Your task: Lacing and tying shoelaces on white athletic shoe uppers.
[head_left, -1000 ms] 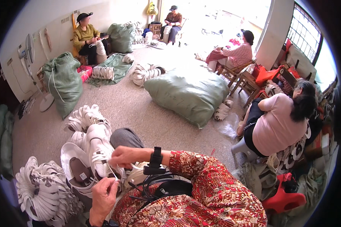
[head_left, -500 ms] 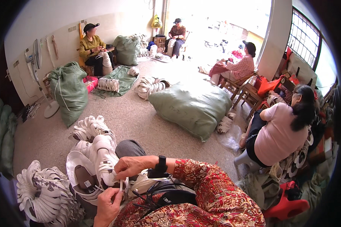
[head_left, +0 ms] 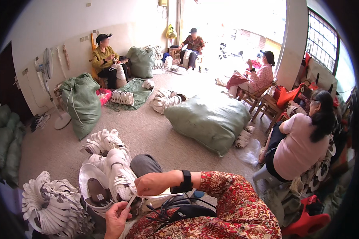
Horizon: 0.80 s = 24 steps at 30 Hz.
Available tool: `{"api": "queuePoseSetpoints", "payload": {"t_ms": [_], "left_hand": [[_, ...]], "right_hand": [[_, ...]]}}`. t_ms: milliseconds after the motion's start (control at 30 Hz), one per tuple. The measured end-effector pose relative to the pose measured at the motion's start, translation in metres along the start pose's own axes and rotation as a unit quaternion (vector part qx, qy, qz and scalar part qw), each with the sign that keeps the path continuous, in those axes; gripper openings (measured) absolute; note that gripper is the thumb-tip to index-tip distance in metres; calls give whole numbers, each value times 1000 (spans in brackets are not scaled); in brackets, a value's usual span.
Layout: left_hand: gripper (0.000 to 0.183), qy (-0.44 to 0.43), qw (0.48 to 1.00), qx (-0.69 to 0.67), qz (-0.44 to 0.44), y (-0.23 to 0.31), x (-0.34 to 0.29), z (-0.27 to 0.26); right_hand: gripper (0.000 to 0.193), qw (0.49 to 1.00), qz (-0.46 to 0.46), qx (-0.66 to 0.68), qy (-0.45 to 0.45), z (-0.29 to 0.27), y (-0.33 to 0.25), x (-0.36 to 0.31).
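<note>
A white shoe upper (head_left: 121,175) with crossed laces lies across my lap, its toe end pointing toward me. My left hand (head_left: 116,220) is below it, thumb and forefinger pinching a flat white shoelace (head_left: 130,201). Just right of the upper, my right hand (head_left: 153,184) is curled closed, knuckles up, with lace running to its fingers; their tips are mostly hidden. Close by on the left lies another white upper (head_left: 92,175), open, showing a brown insole with a small white label.
A coiled stack of white uppers (head_left: 54,205) stands at lower left, another pile (head_left: 105,140) beyond my lap. A large green sack (head_left: 207,119) lies mid-floor. A person in pink (head_left: 301,145) sits at right; other seated people work farther back. A red stool (head_left: 307,221) is at lower right.
The whole view has shifted slightly, moving the scene right and down. My right hand has drawn a little away from the upper and curled tighter; my left still pinches the lace.
</note>
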<state>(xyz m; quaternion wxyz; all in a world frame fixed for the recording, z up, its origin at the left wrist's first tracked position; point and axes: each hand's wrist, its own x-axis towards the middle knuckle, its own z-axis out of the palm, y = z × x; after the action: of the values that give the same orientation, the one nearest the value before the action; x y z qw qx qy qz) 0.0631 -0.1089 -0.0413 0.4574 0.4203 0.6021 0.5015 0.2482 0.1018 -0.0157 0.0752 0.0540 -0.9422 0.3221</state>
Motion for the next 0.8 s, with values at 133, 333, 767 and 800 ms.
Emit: {"api": "queuePoseSetpoints", "payload": {"t_ms": [133, 333, 767, 800], "left_hand": [[33, -9, 999, -31, -31, -22, 0, -5], [40, 21, 989, -131, -64, -24, -5, -5], [37, -7, 930, -347, -123, -8, 0, 0], [36, -11, 928, -353, -116, -9, 0, 0]], "right_hand": [[16, 992, 29, 125, 8, -26, -7, -19], [20, 870, 82, 445, 193, -51, 3, -56], [19, 568, 25, 632, 526, -45, 72, -182], [19, 536, 39, 626, 565, -42, 77, -192]]}}
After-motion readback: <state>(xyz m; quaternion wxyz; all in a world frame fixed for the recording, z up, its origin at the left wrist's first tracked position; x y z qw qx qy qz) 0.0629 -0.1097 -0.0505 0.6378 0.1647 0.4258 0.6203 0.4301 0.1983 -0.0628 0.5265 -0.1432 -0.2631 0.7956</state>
